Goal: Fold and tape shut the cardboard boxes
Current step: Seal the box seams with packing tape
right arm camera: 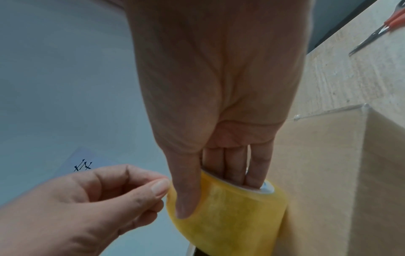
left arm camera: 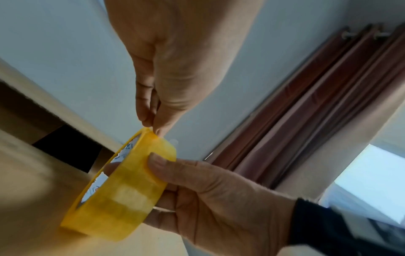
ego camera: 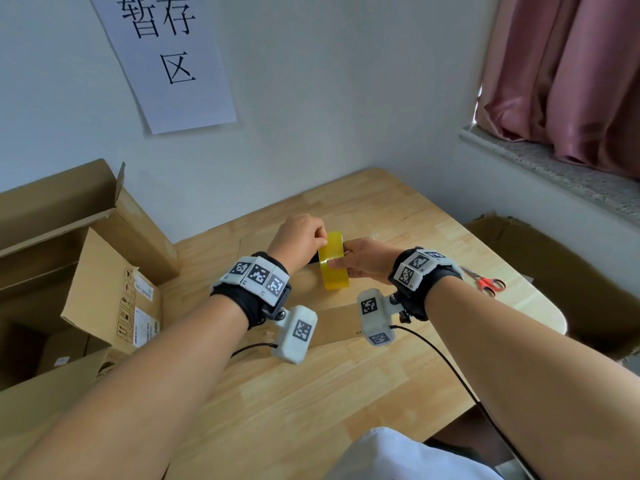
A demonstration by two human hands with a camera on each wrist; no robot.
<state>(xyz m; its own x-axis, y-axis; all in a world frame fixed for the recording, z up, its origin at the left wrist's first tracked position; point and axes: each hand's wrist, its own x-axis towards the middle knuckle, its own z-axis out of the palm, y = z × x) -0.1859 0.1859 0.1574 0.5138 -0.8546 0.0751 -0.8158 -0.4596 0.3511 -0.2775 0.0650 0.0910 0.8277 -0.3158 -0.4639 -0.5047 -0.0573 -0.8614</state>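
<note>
- Both forearms reach in over the table.
- Right hand grips the yellow tape roll, fingers through its core, just above a cardboard box.
- Left hand pinches at the roll's top edge, picking for the tape end.
- Risk: the end may tear or split if the nail slips.

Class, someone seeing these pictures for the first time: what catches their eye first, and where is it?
The yellow tape roll at the middle of the wooden table: the right hand grips it while the left hand pinches at its top edge. Next, red-handled scissors near the table's right edge and open cardboard boxes at the left.
</note>
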